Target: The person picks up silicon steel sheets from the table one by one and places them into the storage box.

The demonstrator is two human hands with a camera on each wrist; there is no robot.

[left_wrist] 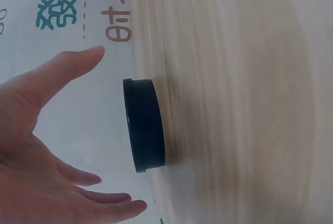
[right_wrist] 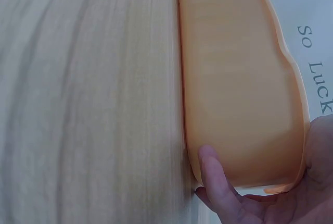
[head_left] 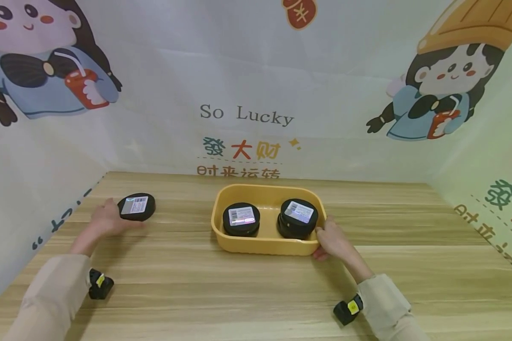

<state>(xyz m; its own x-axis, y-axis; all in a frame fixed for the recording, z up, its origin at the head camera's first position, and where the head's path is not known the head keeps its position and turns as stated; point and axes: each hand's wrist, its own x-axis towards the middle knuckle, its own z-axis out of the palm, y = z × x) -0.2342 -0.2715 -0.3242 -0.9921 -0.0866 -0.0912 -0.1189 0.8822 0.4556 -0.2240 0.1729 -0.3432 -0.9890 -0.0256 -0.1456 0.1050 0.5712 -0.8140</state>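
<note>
A black round tin-like container (head_left: pixel 136 207) with a white label lies on the table at the left. Beside it is my left hand (head_left: pixel 108 219). In the left wrist view the thumb and fingers of that hand (left_wrist: pixel 36 146) are spread apart, facing the black container (left_wrist: pixel 144 125), with a gap between. A yellow plastic basket (head_left: pixel 262 245) sits mid-table and holds more black labelled containers, one group at its left (head_left: pixel 241 219) and a stack at its right (head_left: pixel 297 218). My right hand (head_left: pixel 334 240) grips the basket's right end, with one finger against its wall in the right wrist view.
The wooden table (head_left: pixel 239 293) reaches back to a printed cloth wall (head_left: pixel 256 76); similar cloth stands at both sides. Small black cameras (head_left: pixel 101 284) are strapped to both wrists.
</note>
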